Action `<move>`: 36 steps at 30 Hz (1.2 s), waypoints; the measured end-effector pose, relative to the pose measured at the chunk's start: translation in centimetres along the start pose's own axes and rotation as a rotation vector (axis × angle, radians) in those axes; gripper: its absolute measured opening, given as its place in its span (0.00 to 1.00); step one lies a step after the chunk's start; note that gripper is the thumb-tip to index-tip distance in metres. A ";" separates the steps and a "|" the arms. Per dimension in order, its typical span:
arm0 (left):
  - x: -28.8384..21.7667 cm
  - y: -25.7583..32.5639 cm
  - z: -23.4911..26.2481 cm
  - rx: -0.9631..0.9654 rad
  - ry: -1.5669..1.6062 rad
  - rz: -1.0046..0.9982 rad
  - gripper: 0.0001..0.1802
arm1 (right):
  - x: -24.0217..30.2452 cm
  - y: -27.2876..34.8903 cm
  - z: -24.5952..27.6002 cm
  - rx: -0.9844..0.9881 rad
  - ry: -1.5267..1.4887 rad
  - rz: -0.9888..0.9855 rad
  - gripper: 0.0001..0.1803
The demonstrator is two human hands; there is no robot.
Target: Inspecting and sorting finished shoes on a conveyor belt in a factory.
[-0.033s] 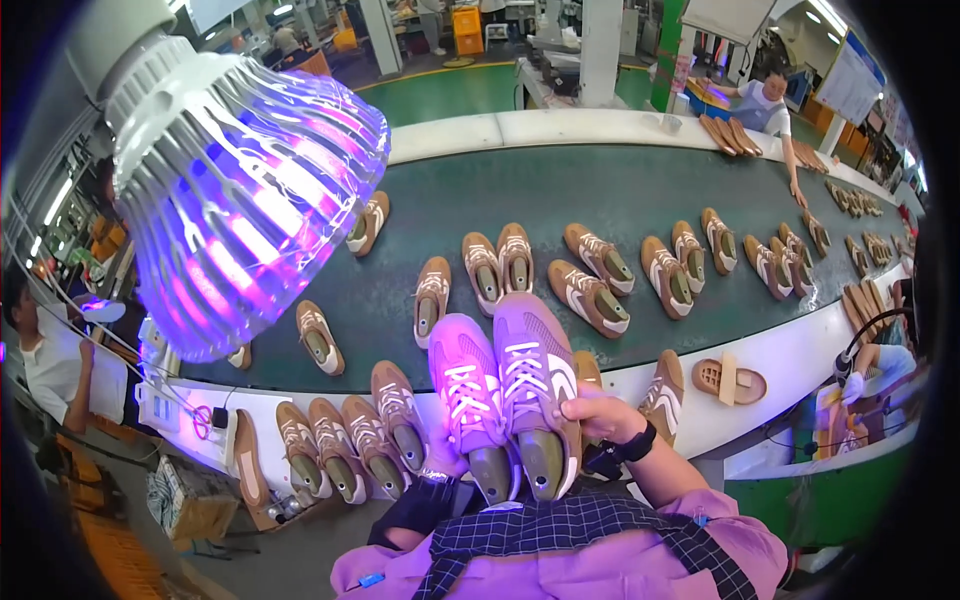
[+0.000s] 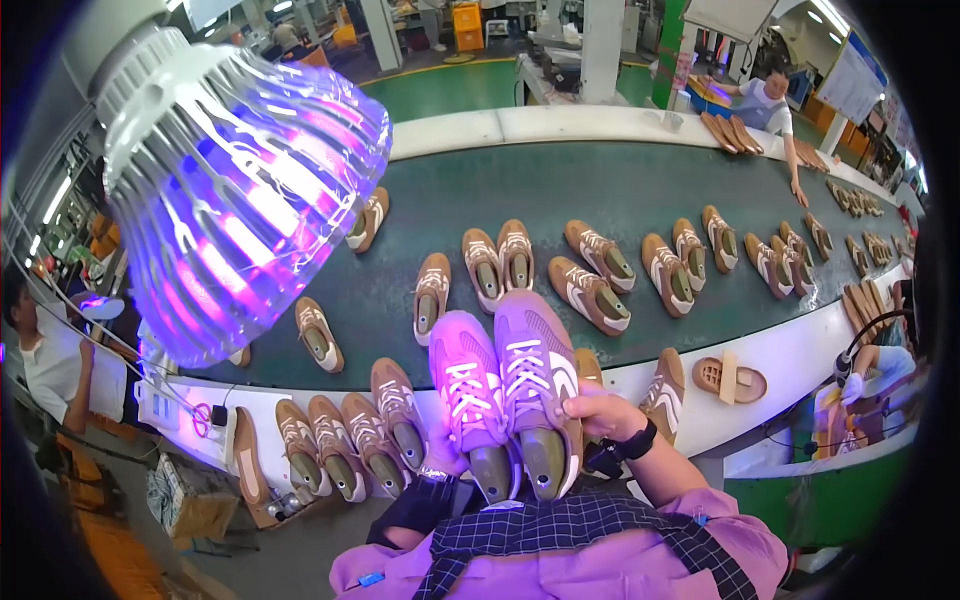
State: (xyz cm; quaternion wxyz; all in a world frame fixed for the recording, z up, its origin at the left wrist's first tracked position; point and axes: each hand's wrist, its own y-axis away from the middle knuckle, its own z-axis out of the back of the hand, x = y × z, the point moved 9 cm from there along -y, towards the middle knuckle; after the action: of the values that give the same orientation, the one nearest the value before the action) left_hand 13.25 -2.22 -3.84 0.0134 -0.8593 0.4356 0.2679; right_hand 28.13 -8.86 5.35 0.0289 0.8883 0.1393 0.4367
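A pair of brown lace-up sneakers with white stripes is held up side by side before my chest, green shoe lasts inside them and toes pointing away. Round the outer side of the left sneaker (image 2: 465, 375) my left hand (image 2: 443, 452) is closed, partly hidden by the shoe. My right hand (image 2: 608, 413) grips the right sneaker (image 2: 528, 365), its thumb pressed on the side near the heel. Purple light falls on both shoes, stronger on the left one. It comes from a large finned lamp (image 2: 240, 200) hanging at the upper left.
A green conveyor belt (image 2: 420, 205) carries several similar sneakers. On the white near ledge (image 2: 640, 375) stand more sneakers (image 2: 340, 445), with a brown sole (image 2: 745, 384) to the right. A co-worker (image 2: 765, 105) reaches over the belt at the far right; others work at both sides.
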 end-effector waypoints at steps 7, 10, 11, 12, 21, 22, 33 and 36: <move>-5.5 -3.1 -4.4 0.080 0.195 -0.072 0.35 | 3.4 -1.3 2.2 -0.174 -0.279 0.123 0.28; -8.8 -3.8 -6.8 0.117 0.264 -0.238 0.30 | 5.8 -1.3 3.7 -0.284 -0.406 0.316 0.24; -9.1 -4.0 -5.8 0.044 0.278 -0.265 0.31 | 5.9 -1.1 4.7 -0.385 -0.410 0.386 0.22; -9.5 -4.1 -5.0 -0.027 0.291 -0.292 0.33 | 5.8 -1.2 4.4 -0.389 -0.412 0.388 0.22; -7.1 -2.8 -1.2 -0.248 0.235 -0.319 0.28 | 4.4 0.3 4.6 -0.677 -0.303 0.502 0.13; -7.1 -2.7 -1.0 -0.249 0.237 -0.321 0.28 | 4.3 0.6 4.1 -0.719 -0.278 0.484 0.12; -7.2 -2.9 -1.4 -0.254 0.190 -0.316 0.29 | 3.6 0.3 4.3 -0.723 -0.283 0.496 0.14; -7.1 -3.1 -1.5 -0.250 0.192 -0.308 0.29 | 3.5 0.2 4.1 -0.727 -0.301 0.502 0.15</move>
State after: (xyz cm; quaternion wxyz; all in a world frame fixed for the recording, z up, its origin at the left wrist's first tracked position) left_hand 12.89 4.53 0.15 -0.0942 -0.9322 0.2617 0.2315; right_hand 33.45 -7.78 5.52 0.2514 0.8804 -0.2478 0.3167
